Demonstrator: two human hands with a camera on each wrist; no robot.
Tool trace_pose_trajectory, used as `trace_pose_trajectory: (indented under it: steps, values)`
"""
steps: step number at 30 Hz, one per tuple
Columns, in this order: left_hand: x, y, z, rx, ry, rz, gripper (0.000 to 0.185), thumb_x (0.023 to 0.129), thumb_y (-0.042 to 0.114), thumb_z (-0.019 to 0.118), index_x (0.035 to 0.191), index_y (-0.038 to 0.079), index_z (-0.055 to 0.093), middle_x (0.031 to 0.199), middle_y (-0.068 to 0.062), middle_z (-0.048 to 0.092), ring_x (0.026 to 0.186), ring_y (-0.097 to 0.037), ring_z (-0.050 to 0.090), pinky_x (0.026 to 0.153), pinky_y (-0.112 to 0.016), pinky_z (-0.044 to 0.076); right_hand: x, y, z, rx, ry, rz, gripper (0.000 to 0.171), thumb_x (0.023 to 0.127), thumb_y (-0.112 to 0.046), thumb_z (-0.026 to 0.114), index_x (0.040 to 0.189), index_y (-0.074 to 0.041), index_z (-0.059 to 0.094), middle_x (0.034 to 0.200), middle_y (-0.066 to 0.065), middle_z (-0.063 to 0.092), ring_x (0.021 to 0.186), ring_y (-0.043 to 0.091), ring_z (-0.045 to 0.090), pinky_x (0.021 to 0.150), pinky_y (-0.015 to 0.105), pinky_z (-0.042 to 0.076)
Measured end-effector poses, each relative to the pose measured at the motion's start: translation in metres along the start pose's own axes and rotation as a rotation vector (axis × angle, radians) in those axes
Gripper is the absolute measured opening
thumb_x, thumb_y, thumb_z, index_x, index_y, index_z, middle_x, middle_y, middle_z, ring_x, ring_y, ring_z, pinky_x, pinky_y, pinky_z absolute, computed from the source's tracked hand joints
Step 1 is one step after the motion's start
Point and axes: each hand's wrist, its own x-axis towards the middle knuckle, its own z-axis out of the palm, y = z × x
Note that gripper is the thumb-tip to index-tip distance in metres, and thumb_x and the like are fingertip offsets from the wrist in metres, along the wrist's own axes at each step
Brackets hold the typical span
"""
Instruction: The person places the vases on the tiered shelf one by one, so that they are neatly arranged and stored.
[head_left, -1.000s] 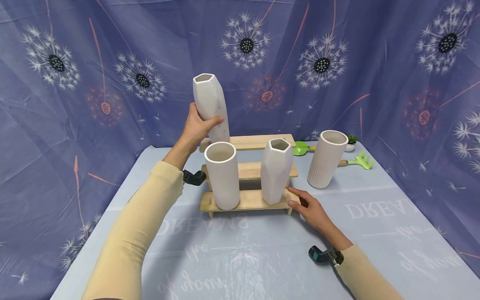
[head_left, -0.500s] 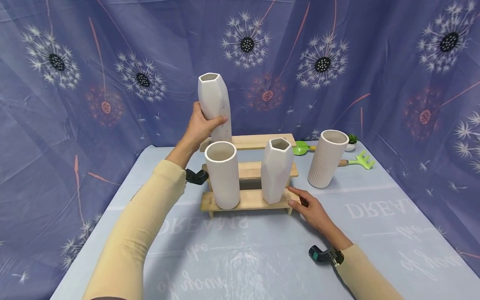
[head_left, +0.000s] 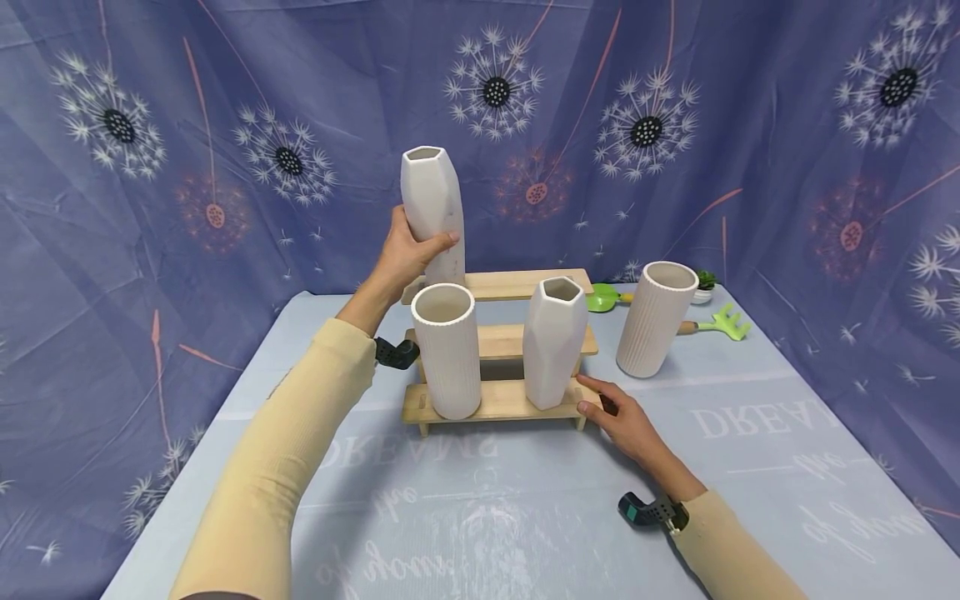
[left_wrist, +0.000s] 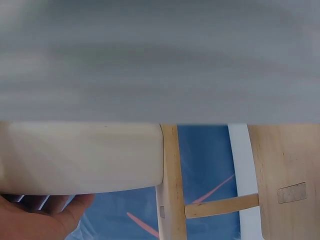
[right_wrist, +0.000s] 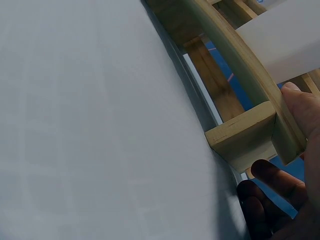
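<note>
My left hand (head_left: 405,252) grips a white faceted vase (head_left: 433,196) around its lower body, thumb across the front. The vase stands nearly upright at the left end of the top shelf of a three-tier wooden stand (head_left: 525,286). In the left wrist view, the base of this vase (left_wrist: 100,160) meets the edge of the shelf board (left_wrist: 173,210). My right hand (head_left: 628,427) holds the right end of the bottom shelf (head_left: 498,407). The right wrist view shows the thumb (right_wrist: 297,102) on top of the board, with fingers (right_wrist: 277,180) below.
On the bottom shelf stand a ribbed white vase (head_left: 446,358) at left and another faceted vase (head_left: 553,346) at right. Another ribbed vase (head_left: 654,321) is on the table farther right, near a green trowel (head_left: 602,298), a green hand rake (head_left: 726,322) and a small potted plant (head_left: 703,286).
My left hand has shifted the faceted vase slightly right along the top shelf, and the vase leans less. The right hand keeps its place on the bottom shelf.
</note>
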Motion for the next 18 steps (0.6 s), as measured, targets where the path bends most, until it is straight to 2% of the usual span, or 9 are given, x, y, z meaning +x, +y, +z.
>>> trace_pose_trajectory:
  steps: [6,13,18]
  values:
    - [0.0009,-0.0015,-0.0005,0.023,-0.006,0.000,0.083,0.079,0.031,0.074,0.141,0.014,0.021,0.139,-0.011,0.042,0.125,-0.028,0.048,0.101,-0.045,0.042,0.0002,0.0006,-0.0003,-0.002,0.002,-0.013,0.053,0.091,-0.038,0.061,0.139,-0.021,0.048,0.142,0.012,0.046,0.112,0.021,0.050,0.085,0.018,0.045]
    - [-0.0004,-0.0010,-0.0015,0.036,-0.011,-0.004,0.083,0.080,0.031,0.073,0.142,0.015,0.021,0.140,-0.011,0.041,0.125,-0.027,0.048,0.102,-0.045,0.042,0.0002,0.0012,-0.0003,-0.019,-0.003,0.002,0.054,0.090,-0.043,0.060,0.139,-0.025,0.047,0.143,0.009,0.046,0.113,0.020,0.049,0.088,0.022,0.045]
    - [-0.0012,-0.0018,-0.0019,0.047,-0.021,-0.006,0.085,0.080,0.032,0.073,0.143,0.016,0.020,0.141,-0.011,0.040,0.127,-0.027,0.046,0.103,-0.045,0.041,0.0000,0.0018,-0.0001,-0.010,-0.002,0.006,0.054,0.090,-0.043,0.060,0.139,-0.025,0.047,0.143,0.008,0.046,0.116,0.020,0.049,0.089,0.020,0.045]
